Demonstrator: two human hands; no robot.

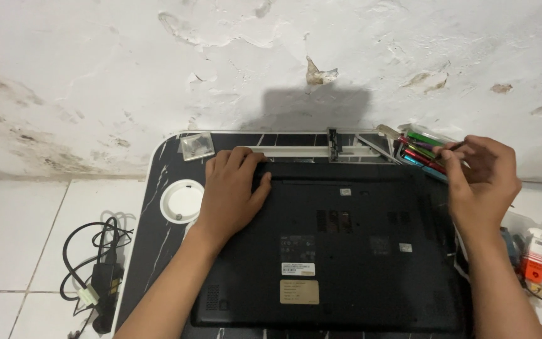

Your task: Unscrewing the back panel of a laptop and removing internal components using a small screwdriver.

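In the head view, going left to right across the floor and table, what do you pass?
Black cable bundle on the floor → white round dish → left hand flat on the upturned black laptop → right hand at the coloured screwdriver set → small red-and-white bottle.

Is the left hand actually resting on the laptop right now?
Touching. The head view shows the left hand lying palm-down, flat on the upturned black laptop near its upper left corner.

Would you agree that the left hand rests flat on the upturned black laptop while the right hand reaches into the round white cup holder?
Not quite. The head view shows the left hand flat on the laptop, but the right hand is at the set of coloured screwdrivers at the table's far right corner. The round white cup holder is beside the left hand.
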